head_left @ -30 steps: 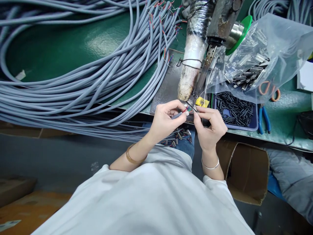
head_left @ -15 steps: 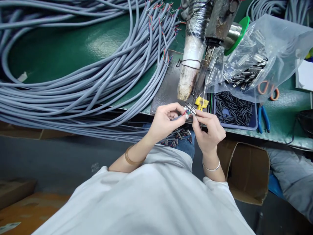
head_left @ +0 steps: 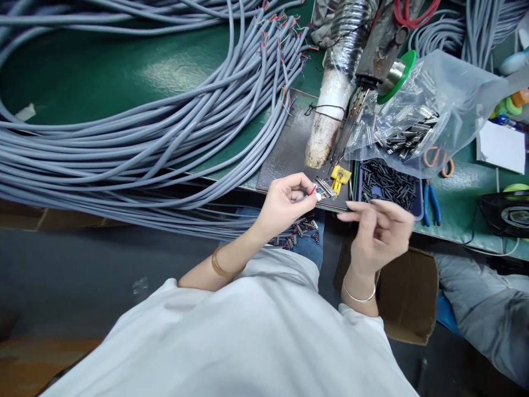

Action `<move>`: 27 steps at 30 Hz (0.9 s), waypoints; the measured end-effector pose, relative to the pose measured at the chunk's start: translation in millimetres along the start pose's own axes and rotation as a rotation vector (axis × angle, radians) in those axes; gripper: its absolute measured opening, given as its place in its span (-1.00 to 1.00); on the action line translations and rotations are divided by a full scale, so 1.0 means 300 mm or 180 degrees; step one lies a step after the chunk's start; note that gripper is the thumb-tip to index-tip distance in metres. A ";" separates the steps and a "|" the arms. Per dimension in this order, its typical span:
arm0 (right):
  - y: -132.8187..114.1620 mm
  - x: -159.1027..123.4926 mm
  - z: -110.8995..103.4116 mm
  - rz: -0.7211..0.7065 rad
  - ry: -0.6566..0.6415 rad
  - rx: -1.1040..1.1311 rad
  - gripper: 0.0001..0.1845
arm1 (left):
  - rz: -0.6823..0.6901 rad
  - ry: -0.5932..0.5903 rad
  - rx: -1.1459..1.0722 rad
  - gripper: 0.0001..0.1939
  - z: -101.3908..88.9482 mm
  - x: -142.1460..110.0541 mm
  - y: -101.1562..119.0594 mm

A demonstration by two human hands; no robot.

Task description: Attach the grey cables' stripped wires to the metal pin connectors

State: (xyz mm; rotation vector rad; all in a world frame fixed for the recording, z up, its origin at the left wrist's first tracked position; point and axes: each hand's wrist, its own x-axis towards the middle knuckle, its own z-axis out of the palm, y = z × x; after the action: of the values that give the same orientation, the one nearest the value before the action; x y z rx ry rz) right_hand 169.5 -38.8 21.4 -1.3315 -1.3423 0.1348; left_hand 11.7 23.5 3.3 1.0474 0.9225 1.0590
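My left hand (head_left: 285,204) is closed, thumb and forefinger pinching a cable's end by its coloured wires. At the tips of those wires sits a small multi-pin connector (head_left: 325,187), just left of a yellow clip-like piece (head_left: 340,175) under the soldering iron (head_left: 349,124). My right hand (head_left: 378,231) is apart from the connector, in front of the blue tray (head_left: 419,204) of short black tubes (head_left: 388,182). Its fingers are stretched out, slightly blurred, and nothing shows in them. Wired connectors (head_left: 303,229) hang over my lap.
Grey cables (head_left: 185,132) with stripped ends cover the left of the green bench. A wrapped duct (head_left: 326,118) hangs beside the iron. To the right are a solder spool (head_left: 399,77), a clear bag (head_left: 467,88) of connectors, orange-handled scissors (head_left: 446,165) and blue-handled pliers (head_left: 433,204).
My right hand has let go of the connector and moved right, toward the tray's front, its fingers opening. My left hand keeps its pinch near the same spot. The view has shifted slightly.
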 end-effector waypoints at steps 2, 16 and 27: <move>0.010 0.000 0.016 -0.0335 -0.0269 -0.0459 -0.81 | 0.0053 0.0010 0.0056 -0.81 0.000 0.003 -0.005; 0.094 0.018 0.094 -0.0819 -0.0533 -0.0454 -0.84 | 0.0520 0.0298 0.0631 -0.87 0.010 0.026 -0.014; 0.081 0.025 0.097 -0.0985 -0.0505 -0.0491 -0.80 | 0.0550 0.0421 0.0740 -0.88 0.017 0.022 0.012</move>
State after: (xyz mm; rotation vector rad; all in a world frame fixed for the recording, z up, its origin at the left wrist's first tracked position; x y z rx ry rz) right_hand 164.9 -7.7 -0.8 -1.2418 -1.7052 -0.0781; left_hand 17.3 29.3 7.4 1.2791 1.0964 1.1956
